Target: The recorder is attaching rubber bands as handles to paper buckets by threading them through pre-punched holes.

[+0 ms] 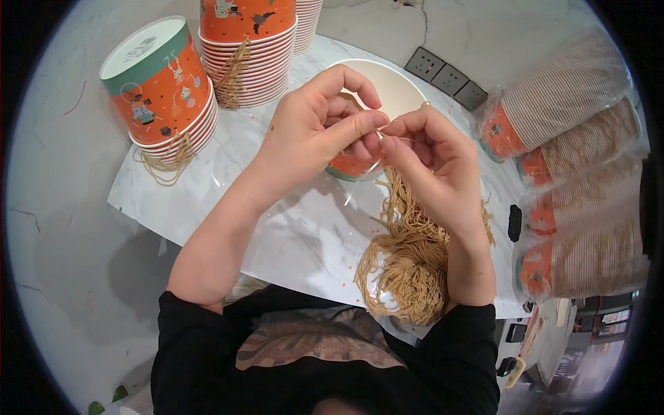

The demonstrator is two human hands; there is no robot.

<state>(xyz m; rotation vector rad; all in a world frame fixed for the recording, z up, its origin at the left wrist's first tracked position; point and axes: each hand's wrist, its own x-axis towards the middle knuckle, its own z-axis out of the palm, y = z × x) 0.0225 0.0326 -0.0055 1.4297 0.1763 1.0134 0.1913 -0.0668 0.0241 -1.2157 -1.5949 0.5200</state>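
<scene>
My left hand [315, 124] and my right hand [436, 159] meet over the table, thumbs and forefingers pinched on a thin pale string [389, 131] between them. Behind and below the fingers is an orange paper bucket [354, 166] with its whitish inside showing; my hands cover much of it. I cannot tell whether the string passes through the bucket's wall. Beside my right forearm lies a loose heap of tan cords [408, 266], which trails up toward the bucket.
Upside-down stacks of orange paper buckets [162, 90] with tan cords [166, 159] hanging off them stand at the left, on and by the white marbled table [283, 242]. Plastic-wrapped bucket stacks [567, 97] line the right side. Black wall sockets [448, 79] sit beyond the table.
</scene>
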